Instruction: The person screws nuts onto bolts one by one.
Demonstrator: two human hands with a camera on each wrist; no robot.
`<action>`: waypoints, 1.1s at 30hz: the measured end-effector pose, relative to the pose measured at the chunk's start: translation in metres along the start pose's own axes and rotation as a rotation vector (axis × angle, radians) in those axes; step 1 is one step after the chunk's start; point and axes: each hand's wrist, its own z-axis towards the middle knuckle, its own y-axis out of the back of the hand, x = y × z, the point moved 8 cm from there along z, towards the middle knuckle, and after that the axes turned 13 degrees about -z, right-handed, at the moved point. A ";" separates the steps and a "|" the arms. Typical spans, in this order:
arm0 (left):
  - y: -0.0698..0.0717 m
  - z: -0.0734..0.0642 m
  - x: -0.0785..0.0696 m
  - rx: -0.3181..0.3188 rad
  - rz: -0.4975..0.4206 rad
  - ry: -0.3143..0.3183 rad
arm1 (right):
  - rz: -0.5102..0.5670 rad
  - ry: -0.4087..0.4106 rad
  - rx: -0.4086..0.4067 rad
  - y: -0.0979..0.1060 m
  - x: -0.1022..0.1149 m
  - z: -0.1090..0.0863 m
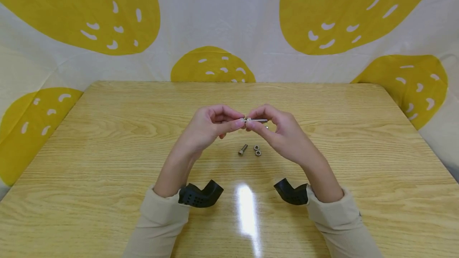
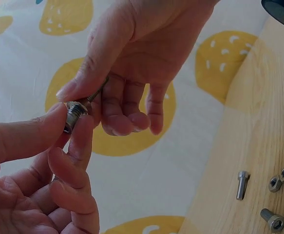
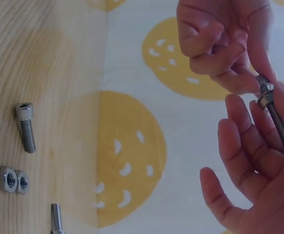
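Note:
Above the middle of the table, the two hands meet at a silver socket-head bolt. My left hand pinches its head end between thumb and fingers. Around the shaft near that head sits a hex nut, gripped by the thumb and index finger of my right hand. The threaded shaft points to the right, past the right fingertips. In the right wrist view the other right fingers are spread and loosely bent. Fingertips hide part of the bolt head and nut.
Below the hands on the wooden table lie a loose bolt and two nuts side by side. Another bolt lies close by, mostly behind the right hand in the head view. A yellow-patterned cloth hangs behind the table.

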 end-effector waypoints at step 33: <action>-0.004 -0.001 0.000 0.015 0.022 0.009 | -0.030 -0.027 -0.020 0.001 -0.002 0.001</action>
